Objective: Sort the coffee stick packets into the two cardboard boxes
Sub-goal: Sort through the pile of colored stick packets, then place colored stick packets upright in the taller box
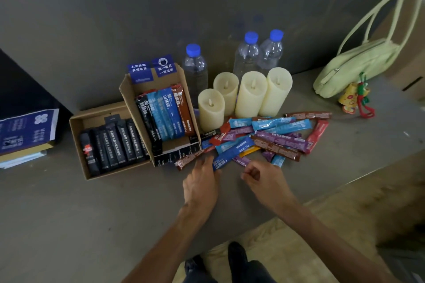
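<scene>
Left hand (202,181), fingers straight, touches the blue packet (233,153) (its near end). Right hand (264,179) curls beside it; any hold unclear.

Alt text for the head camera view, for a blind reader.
A person's left hand and right hand reach for a pile of colourful coffee packets on a table. At left, a low cardboard box and a taller cardboard box hold packets; candles and water bottles stand behind.
</scene>
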`<state>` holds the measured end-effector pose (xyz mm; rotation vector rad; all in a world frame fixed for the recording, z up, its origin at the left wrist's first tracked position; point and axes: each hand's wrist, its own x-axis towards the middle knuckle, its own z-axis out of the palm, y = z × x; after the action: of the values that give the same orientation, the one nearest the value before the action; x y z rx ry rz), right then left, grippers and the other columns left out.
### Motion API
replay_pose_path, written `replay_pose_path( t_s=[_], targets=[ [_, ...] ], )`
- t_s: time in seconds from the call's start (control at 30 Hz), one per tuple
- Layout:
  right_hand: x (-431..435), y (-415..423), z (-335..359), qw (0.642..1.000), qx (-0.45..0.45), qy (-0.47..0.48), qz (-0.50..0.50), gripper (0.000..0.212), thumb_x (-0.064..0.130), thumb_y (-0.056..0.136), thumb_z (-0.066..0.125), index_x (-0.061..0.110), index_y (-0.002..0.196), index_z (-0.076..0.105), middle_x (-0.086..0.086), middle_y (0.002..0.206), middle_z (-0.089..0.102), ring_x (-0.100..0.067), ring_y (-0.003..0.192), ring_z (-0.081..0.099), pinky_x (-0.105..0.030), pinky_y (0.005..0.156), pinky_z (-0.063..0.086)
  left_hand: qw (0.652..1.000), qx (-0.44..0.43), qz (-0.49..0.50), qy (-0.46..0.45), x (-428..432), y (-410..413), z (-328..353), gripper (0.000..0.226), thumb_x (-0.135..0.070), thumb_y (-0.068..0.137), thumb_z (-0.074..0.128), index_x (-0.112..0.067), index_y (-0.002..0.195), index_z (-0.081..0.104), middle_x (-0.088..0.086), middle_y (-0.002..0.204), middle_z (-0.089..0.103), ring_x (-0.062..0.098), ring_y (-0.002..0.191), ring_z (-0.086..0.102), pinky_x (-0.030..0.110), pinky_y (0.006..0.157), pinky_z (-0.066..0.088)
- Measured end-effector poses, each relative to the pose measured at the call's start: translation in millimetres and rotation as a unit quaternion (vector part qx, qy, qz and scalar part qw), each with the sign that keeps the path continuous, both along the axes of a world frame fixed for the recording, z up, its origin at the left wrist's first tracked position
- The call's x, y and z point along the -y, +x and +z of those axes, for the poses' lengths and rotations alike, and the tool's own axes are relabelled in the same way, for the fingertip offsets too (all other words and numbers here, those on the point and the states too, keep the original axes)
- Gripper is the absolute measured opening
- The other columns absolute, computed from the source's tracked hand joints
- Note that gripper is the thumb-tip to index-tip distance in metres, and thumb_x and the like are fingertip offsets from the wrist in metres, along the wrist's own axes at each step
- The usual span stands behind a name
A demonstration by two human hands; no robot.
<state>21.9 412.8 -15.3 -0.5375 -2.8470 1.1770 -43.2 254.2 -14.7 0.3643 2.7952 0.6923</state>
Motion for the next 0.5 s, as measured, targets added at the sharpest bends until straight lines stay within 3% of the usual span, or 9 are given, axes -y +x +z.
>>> replay_pose_path(
  t_s=[0.13, 0.23, 0.3, 0.37, 0.5],
  targets=[
    [-9.3, -3.7, -1.8, 0.998, -0.053, 0.03, -0.015, 0.008, 0.02, 0.087, 0.074, 0.022, 0.09, 0.067, 0.012, 0.086, 0.066, -0.003, 0.074, 0.062, -0.021, 0.069, 0.051, 0.999, -0.033, -0.009, 0.012, 6.1, 7.0, 9.8, 0.032, -0.036, 0.096, 0.056, -0.027, 0.126, 0.052, -0.002, 0.123, 0.05, 0.021, 0.103, 0.062, 0.039, 0.079, 0.051],
    [-22.4, -15.7, 2.3, 0.989, -0.096, 0.106, 0.046, 0.028, 0.016, 0.086, 0.074, 0.018, 0.113, 0.068, 0.004, 0.116, 0.065, -0.007, 0.094, 0.062, -0.023, 0.083, 0.053, 0.995, -0.075, -0.018, 0.068, 17.5, 10.3, 17.6, 0.029, -0.031, 0.093, 0.061, -0.028, 0.121, 0.058, -0.003, 0.118, 0.046, 0.018, 0.094, 0.061, 0.035, 0.075, 0.053],
    [-28.1, -24.9, 4.7, 0.978, -0.083, 0.156, 0.11, 0.04, 0.015, 0.087, 0.073, 0.017, 0.126, 0.064, -0.001, 0.13, 0.062, -0.015, 0.113, 0.062, -0.034, 0.095, 0.055, 0.99, -0.09, -0.032, 0.107, 21.9, 7.2, 20.6, 0.027, -0.023, 0.091, 0.064, -0.025, 0.118, 0.061, -0.004, 0.114, 0.045, 0.014, 0.09, 0.059, 0.027, 0.075, 0.051],
    [-28.5, -32.6, 6.8, 0.97, -0.061, 0.177, 0.153, 0.039, 0.02, 0.087, 0.072, 0.022, 0.126, 0.064, 0.001, 0.131, 0.064, -0.017, 0.118, 0.061, -0.038, 0.098, 0.053, 0.983, -0.093, -0.047, 0.15, 22.9, 2.8, 25.4, 0.023, -0.015, 0.09, 0.065, -0.022, 0.112, 0.065, -0.004, 0.109, 0.052, 0.01, 0.088, 0.057, 0.023, 0.076, 0.05],
    [-24.9, -40.5, 6.3, 0.968, -0.001, 0.176, 0.181, 0.031, 0.032, 0.093, 0.063, 0.031, 0.124, 0.064, 0.011, 0.128, 0.061, -0.009, 0.118, 0.056, -0.028, 0.102, 0.044, 0.97, -0.097, -0.046, 0.22, 24.1, -1.7, 38.7, 0.014, -0.009, 0.089, 0.066, -0.019, 0.099, 0.07, -0.01, 0.099, 0.06, 0.001, 0.091, 0.058, 0.011, 0.076, 0.046]
  ],
)
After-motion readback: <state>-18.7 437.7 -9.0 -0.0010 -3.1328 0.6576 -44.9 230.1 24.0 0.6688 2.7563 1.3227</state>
